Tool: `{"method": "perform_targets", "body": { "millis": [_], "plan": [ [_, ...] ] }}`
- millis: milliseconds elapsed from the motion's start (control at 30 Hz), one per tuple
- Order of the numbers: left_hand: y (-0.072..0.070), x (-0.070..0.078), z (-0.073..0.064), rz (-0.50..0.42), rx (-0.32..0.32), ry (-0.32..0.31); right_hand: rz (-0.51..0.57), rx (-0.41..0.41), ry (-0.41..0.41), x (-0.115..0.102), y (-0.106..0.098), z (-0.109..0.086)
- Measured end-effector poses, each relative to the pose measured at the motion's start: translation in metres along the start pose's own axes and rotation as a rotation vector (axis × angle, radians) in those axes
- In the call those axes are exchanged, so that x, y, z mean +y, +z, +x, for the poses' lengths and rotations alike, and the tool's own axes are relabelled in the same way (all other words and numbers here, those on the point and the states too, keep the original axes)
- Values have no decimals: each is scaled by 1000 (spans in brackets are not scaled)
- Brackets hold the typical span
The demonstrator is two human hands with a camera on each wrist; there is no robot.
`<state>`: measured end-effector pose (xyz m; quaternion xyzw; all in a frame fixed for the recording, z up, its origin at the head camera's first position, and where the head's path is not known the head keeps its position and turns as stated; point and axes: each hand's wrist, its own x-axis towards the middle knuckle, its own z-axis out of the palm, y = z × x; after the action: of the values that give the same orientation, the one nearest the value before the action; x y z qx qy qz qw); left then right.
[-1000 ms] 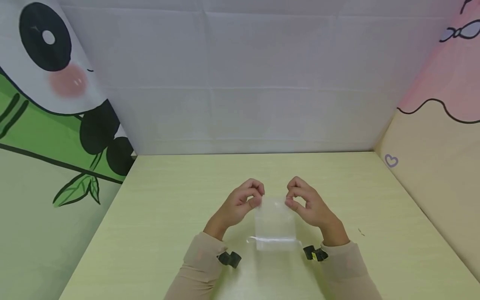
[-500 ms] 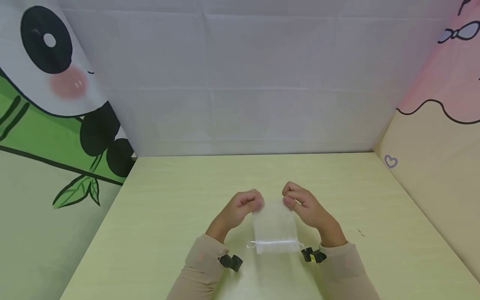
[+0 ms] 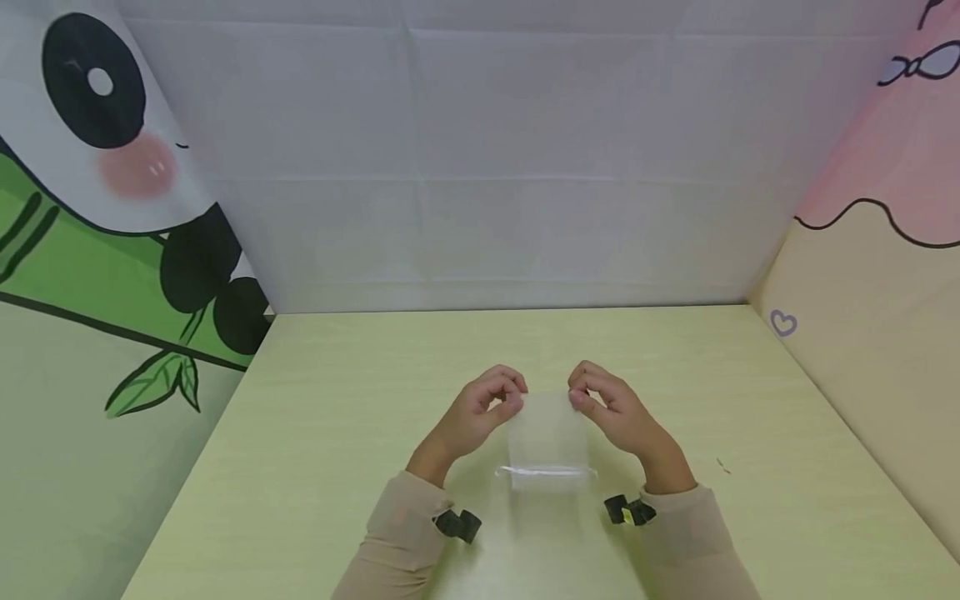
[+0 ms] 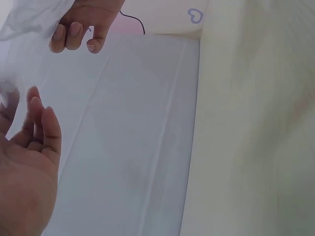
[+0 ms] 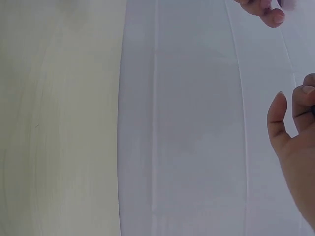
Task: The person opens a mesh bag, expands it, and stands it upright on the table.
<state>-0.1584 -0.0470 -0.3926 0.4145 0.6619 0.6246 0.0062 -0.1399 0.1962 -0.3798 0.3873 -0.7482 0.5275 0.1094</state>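
Note:
A small sheer white drawstring bag point(image 3: 547, 437) hangs between my hands over the table, its ribbon point(image 3: 547, 472) running across the lower end with a loop at each side. My left hand point(image 3: 480, 408) pinches its upper left corner between thumb and fingers. At the upper right corner, my right hand point(image 3: 615, 408) pinches it the same way. In the left wrist view, a piece of the sheer bag point(image 4: 32, 19) shows at the top left, by the right hand's fingers. Only the fingers of the left hand show at the top of the right wrist view.
A pale yellow-green table point(image 3: 337, 433) lies below both hands. A white cloth backdrop point(image 3: 480, 167) rises behind it, with printed panels at left point(image 3: 97, 317) and right point(image 3: 862, 333). A tiny dark scrap point(image 3: 722, 466) lies right of the right wrist.
The bag's lower end has risen slightly and swung away from me. The left fingers, curled tighter half a second ago, have loosened a little; both hands remain at its upper corners.

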Motion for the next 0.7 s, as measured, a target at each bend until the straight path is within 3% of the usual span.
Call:
{"method": "perform_targets", "body": {
  "millis": [200,467,567,700],
  "plan": [
    [-1,1,0,22,10,-55,35,16,34,1,-1,-1],
    [0,1,1,-56,63,-188,49,65,186,-3,-3,-3],
    [-1,-2,2,-135,109,-270,51,58,168,-2,-4,-3],
    [-2,-3,3,-290,195,-401,63,43,71,1,-5,-4]
  ]
}}
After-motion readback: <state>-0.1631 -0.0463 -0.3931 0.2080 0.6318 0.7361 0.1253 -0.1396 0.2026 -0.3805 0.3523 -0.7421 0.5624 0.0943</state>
